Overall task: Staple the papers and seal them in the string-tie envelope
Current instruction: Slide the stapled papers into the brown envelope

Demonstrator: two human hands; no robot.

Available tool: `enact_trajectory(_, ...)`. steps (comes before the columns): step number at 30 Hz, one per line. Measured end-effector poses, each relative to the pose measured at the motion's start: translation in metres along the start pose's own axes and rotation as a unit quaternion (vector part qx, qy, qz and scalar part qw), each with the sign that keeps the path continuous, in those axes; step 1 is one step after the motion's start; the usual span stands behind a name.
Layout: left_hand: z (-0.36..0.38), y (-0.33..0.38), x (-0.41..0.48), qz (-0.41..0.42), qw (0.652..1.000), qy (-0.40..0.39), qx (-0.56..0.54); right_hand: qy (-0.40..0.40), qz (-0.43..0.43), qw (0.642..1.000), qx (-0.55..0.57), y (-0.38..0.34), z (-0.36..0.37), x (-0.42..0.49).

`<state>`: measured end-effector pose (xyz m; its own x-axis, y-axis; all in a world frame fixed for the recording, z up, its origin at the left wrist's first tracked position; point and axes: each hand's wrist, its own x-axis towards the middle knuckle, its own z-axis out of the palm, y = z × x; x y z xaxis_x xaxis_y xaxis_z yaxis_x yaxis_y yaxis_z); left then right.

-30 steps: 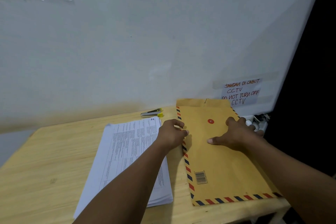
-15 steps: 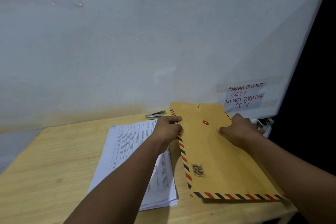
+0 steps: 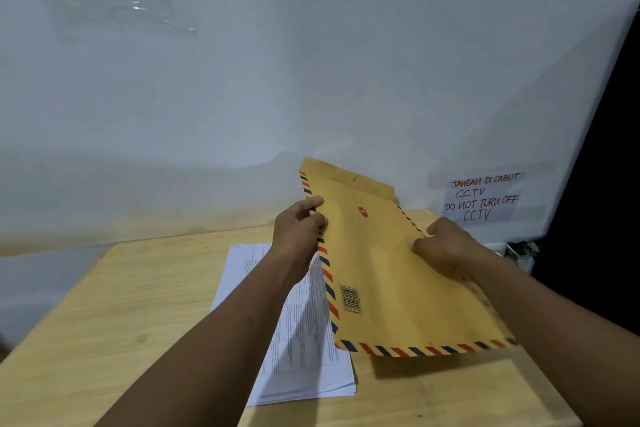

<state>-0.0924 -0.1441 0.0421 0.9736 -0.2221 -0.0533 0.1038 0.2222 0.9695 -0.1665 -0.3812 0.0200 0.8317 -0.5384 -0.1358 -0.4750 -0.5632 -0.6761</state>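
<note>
Brown string-tie envelope (image 3: pixel 388 270), striped border, red button disc (image 3: pixel 362 212), flap raised: centre-right of frame, held tilted above the wooden table (image 3: pixel 121 322). Left hand (image 3: pixel 298 236) pinches its left edge with curled fingers; right hand (image 3: pixel 446 246) grips its right edge, thumb on the face. Stack of printed papers (image 3: pixel 301 340): flat on the table, lower centre, left of the envelope.

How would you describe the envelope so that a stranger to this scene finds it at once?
Find the wooden table against the white wall. Over its right half, the left hand and right hand hold the envelope by its long edges. Unlike the white printed papers lying to its left, it is brown, with a red-and-blue striped border.
</note>
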Motion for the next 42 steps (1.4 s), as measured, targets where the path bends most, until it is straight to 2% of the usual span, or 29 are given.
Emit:
enact_trajectory(3,-0.014,0.004,-0.003,0.021,0.994,0.008,0.104,0.035,0.018,0.999,-0.005,-0.007,-0.008,0.005)
enact_trajectory(7,-0.038,0.005,-0.011,0.009,0.944,-0.077,0.319,0.025,-0.005,0.999,-0.039,-0.014,-0.022,0.007)
enact_trajectory(12,-0.052,0.014,-0.023,-0.096,0.897,-0.189,0.387,0.029,-0.04,0.992,-0.118,-0.031,-0.038,0.01)
enact_trajectory(15,-0.052,0.025,-0.026,-0.134,0.843,-0.241,0.462,0.044,-0.082,0.984,-0.15,-0.039,-0.046,0.012)
enact_trajectory(17,-0.048,0.031,-0.025,-0.091,0.838,-0.221,0.49,0.04,-0.106,0.976,-0.186,-0.047,-0.051,0.014)
enact_trajectory(21,-0.041,0.042,-0.015,0.092,0.911,-0.12,0.383,0.066,-0.143,0.941,-0.301,-0.067,-0.057,0.011)
enact_trajectory(22,-0.039,0.044,-0.012,0.143,0.919,-0.091,0.358,0.08,-0.156,0.928,-0.329,-0.072,-0.058,0.01)
enact_trajectory(23,-0.037,0.046,-0.009,0.195,0.914,-0.052,0.353,0.091,-0.17,0.915,-0.353,-0.078,-0.058,0.008)
enact_trajectory(25,-0.032,0.046,-0.005,0.287,0.877,0.031,0.385,0.096,-0.194,0.898,-0.384,-0.088,-0.056,0.004)
enact_trajectory(27,-0.028,0.045,-0.004,0.326,0.852,0.062,0.406,0.101,-0.224,0.876,-0.415,-0.094,-0.053,0.001)
enact_trajectory(29,-0.027,0.043,-0.001,0.291,0.861,0.031,0.416,0.127,-0.275,0.843,-0.444,-0.097,-0.047,0.0)
enact_trajectory(31,-0.027,0.042,0.0,0.194,0.883,-0.06,0.423,0.144,-0.333,0.81,-0.462,-0.096,-0.039,-0.001)
enact_trajectory(33,-0.026,0.036,-0.002,0.103,0.879,-0.157,0.437,0.141,-0.372,0.799,-0.45,-0.093,-0.029,0.002)
enact_trajectory(35,-0.025,0.024,-0.005,0.063,0.874,-0.193,0.442,0.131,-0.39,0.809,-0.421,-0.088,-0.019,0.005)
enact_trajectory(38,-0.022,0.004,-0.01,0.024,0.891,-0.193,0.411,0.109,-0.374,0.843,-0.371,-0.075,0.0,0.009)
enact_trajectory(40,-0.02,-0.009,-0.013,0.0,0.899,-0.188,0.395,0.107,-0.338,0.879,-0.318,-0.063,0.013,0.008)
enact_trajectory(42,-0.019,-0.02,-0.015,-0.023,0.903,-0.179,0.39,0.097,-0.265,0.92,-0.271,-0.049,0.023,0.007)
